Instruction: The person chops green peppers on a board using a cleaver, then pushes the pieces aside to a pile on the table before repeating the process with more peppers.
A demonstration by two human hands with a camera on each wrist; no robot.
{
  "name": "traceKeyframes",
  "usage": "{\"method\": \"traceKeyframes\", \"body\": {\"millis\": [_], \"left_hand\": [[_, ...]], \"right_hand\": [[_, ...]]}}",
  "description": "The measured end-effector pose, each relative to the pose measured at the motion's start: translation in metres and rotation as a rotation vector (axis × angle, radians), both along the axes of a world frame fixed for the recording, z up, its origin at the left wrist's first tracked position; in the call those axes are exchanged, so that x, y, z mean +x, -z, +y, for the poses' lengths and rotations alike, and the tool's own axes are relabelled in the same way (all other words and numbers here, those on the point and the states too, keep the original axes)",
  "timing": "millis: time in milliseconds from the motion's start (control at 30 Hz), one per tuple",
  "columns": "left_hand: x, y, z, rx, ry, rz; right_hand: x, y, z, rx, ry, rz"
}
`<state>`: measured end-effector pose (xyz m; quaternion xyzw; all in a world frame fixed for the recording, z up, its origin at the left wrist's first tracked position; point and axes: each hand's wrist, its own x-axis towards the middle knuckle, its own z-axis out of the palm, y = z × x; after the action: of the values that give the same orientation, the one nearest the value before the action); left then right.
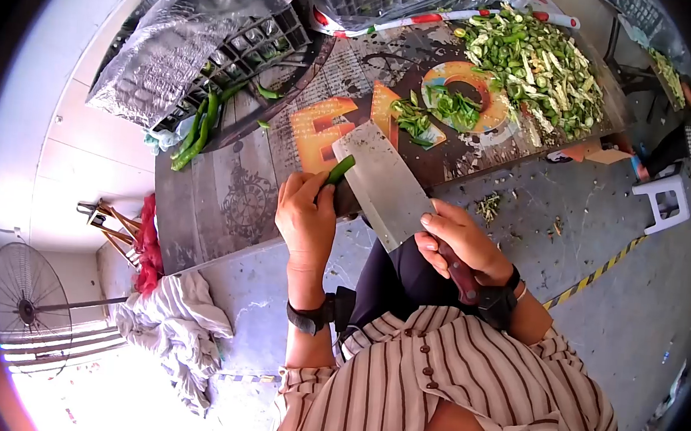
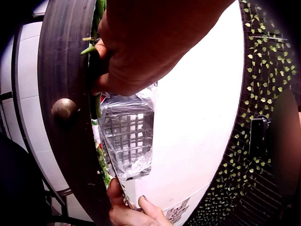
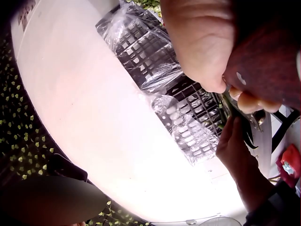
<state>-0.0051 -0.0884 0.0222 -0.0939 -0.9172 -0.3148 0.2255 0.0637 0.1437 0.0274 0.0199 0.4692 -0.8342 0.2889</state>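
Note:
My left hand (image 1: 307,213) pinches a green chili pepper (image 1: 341,169) at the table's near edge, its tip pointing toward the blade. In my right hand (image 1: 472,244) is a cleaver (image 1: 384,182), gripped by its dark red wooden handle (image 1: 460,273). The broad blade slants up and left, its upper part overlapping the table in the head view and its left edge beside the pepper. Two small heaps of cut green pepper, one left (image 1: 413,121) and one right (image 1: 459,109), lie beyond the blade. Whole green chilies (image 1: 199,129) lie at the table's left.
A large pile of chopped peppers (image 1: 535,77) covers the table's far right. A plastic-wrapped black crate (image 1: 265,46) stands at the back left. Pepper scraps (image 1: 488,207) and a white stool (image 1: 667,202) are on the floor at right; a fan (image 1: 28,309) stands left.

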Motion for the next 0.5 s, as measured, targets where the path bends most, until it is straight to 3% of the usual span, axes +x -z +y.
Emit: {"method": "traceKeyframes", "body": {"millis": [500], "left_hand": [[0.031,-0.007,-0.02,-0.076,-0.091,0.012]], "right_hand": [[0.001,0.005,-0.001,-0.01,0.01,-0.041]]}}
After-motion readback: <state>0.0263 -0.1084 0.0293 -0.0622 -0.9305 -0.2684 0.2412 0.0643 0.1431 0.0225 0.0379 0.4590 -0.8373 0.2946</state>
